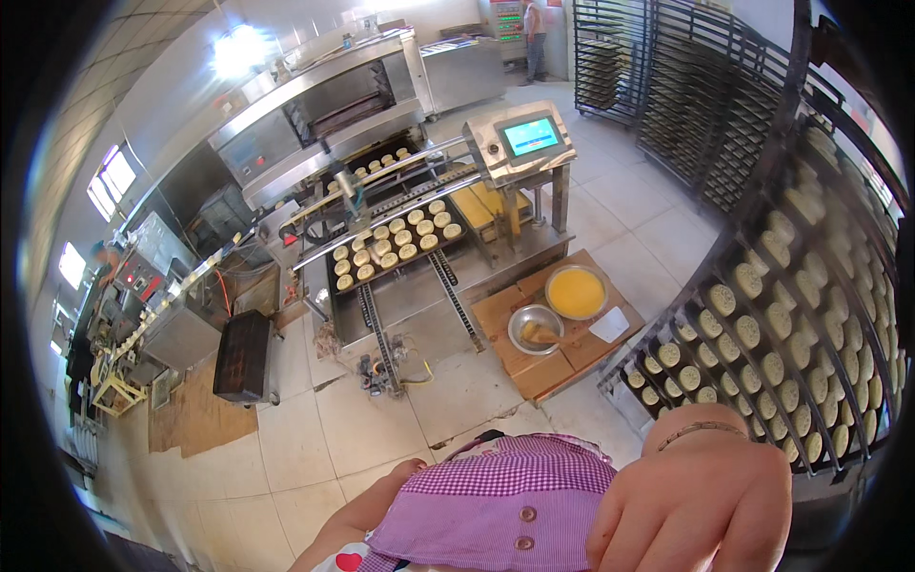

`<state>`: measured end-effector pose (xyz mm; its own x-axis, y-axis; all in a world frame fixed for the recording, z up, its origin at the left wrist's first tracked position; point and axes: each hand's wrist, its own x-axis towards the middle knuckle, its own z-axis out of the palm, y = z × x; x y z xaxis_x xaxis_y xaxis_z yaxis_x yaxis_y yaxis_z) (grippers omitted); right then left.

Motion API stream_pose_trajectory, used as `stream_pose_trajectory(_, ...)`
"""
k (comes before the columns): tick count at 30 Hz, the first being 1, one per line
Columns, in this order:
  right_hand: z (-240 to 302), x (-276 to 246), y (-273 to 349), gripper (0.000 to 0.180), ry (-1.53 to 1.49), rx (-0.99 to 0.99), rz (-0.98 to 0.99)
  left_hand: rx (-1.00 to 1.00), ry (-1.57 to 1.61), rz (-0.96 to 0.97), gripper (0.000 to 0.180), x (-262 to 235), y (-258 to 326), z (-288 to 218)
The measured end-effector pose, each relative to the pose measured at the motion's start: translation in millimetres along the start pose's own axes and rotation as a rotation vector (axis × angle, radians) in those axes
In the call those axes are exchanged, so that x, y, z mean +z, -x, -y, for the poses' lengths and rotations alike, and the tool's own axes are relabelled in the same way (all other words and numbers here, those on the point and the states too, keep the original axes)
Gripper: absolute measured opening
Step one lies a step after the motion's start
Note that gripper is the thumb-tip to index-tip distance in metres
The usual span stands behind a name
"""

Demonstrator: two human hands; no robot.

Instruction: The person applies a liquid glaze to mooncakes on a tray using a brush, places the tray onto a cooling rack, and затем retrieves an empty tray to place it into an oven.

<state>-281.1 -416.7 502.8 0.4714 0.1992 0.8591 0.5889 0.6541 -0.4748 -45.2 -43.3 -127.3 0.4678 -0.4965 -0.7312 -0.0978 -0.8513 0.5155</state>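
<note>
My right hand (701,500) is large and close at the lower right, back of the hand showing, a bracelet at the wrist. Its fingers are curled together and point down; their tips and anything in them are hidden. At the lower edge my left arm is bent, and my left hand (410,466) shows only in part beside the purple checked apron (496,505), its fingers hidden. Nearest to my right hand stands a rack (629,386) holding trays of round pale pastries (721,300). A dark tray (389,269) of similar pastries lies on the conveyor machine (515,272) ahead.
A wooden board (534,379) carries a bowl of yellow liquid (577,292), a metal bowl with a brush (536,330) and a white scraper (609,325). Behind are a touchscreen (530,137) and an oven (334,100). Tall racks (691,110) and another person (535,40) are farther off.
</note>
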Motion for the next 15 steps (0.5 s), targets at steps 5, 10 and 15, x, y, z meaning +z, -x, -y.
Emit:
stream_pose_trajectory(5, 15, -19, 0, 0.006, -0.013, -0.067, 0.092, 0.061, -0.022, -0.079, 0.043, 19, -2, 5)
stream_pose_trajectory(10, 11, -44, 5, 0.008, -0.006, -0.094, 0.086, 0.014, -0.01, -0.05, 0.044, 54, 26, -48)
stream_pose_trajectory(15, 11, -65, 2, 0.008, 0.13, -0.131, 0.198, 0.107, 0.215, -0.079, 0.043, 73, 54, -73)
